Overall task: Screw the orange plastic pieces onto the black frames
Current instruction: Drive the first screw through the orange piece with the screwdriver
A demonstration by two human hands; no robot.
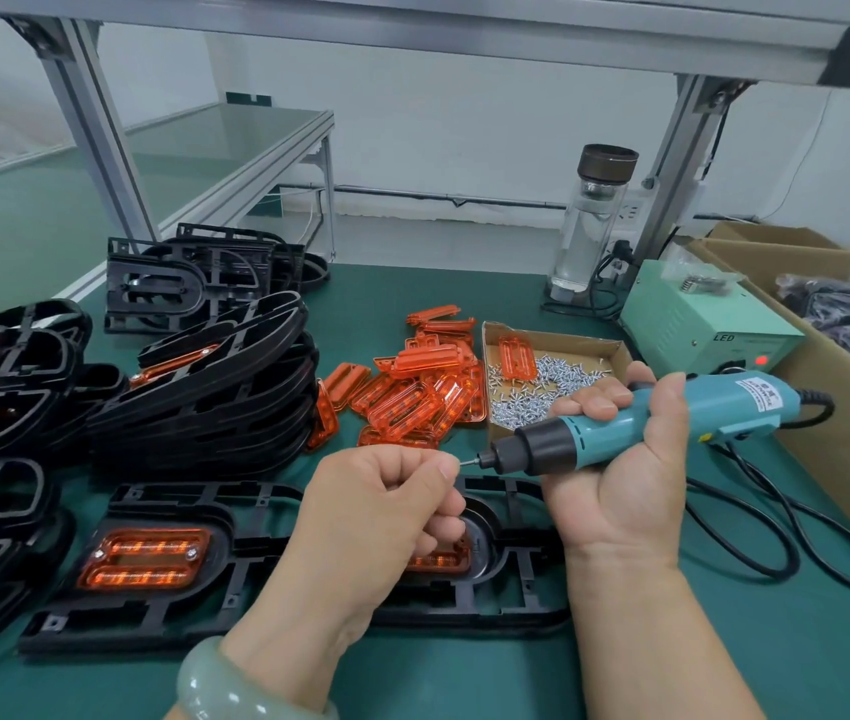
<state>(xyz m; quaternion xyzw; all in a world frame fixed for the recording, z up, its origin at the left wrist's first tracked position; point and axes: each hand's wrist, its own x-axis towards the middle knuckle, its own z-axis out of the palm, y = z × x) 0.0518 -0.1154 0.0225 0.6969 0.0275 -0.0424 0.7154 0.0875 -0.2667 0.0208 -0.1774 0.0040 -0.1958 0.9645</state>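
Near the centre, the right hand point(615, 459) gripped a teal electric screwdriver point(646, 418), its bit pointing toward 9 o'clock. There the left hand point(386, 501) pinched a screw point(466, 462), mostly hidden by the fingertips, against the bit tip. Below both hands a black frame point(178, 610) lay flat on the green mat point(724, 641), one orange piece point(144, 556) seated at its 9 o'clock end and another point(438, 561) partly covered by the left hand. At 12 o'clock from the hands lay a pile of loose orange pieces point(412, 392), just beside a cardboard tray of screws point(542, 387). Stacked black frames point(204, 387) filled the 9 o'clock side.
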